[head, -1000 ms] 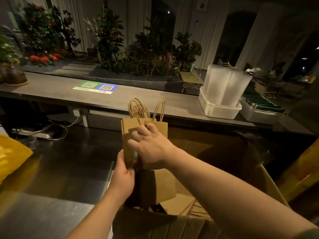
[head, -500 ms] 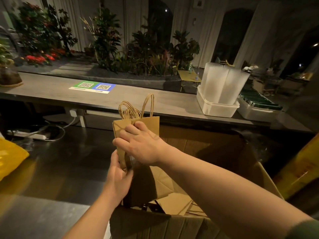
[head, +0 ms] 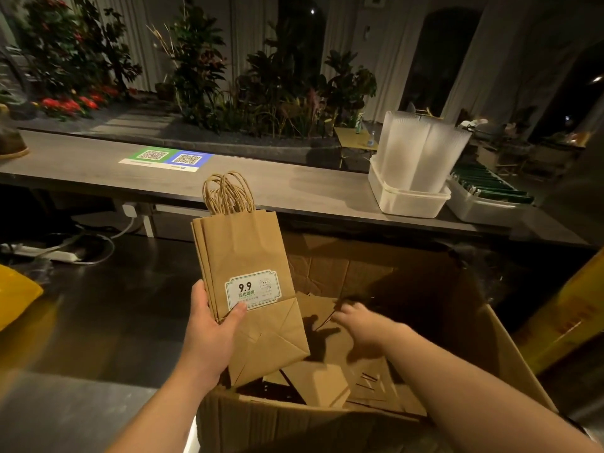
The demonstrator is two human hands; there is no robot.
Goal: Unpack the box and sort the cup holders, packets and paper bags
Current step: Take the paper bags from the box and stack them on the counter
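Brown kraft paper is the main thing in the head view: a stack of paper bags (head: 242, 282) stands almost upright over the near left corner of the box (head: 327, 420). Its long axis runs from the folded bottoms, near, up to the twisted handles (head: 228, 194), far, and leans a little left. A white label (head: 253, 289) faces the camera. The left hand (head: 209, 325) grips the stack alone at its lower left edge, thumb across the front by the label.

The right hand (head: 359, 322) is down inside the box, to the right of the stack and lower than it, just over the loose bags (head: 330, 384) lying flat on the box floor. It is blurred, so I cannot tell whether its fingers are spread or have taken hold of anything. Those flat bags lie right of the stack and close under the right hand, which is plainly the nearer of the 2; the left is already occupied. Dark table (head: 98, 322) lies to the left of the box.

Compared with 0.5 s ago, the right hand has let go of the stack's upper part and dropped into the box, leaving 1 hand holding. The label, then covered, now shows.
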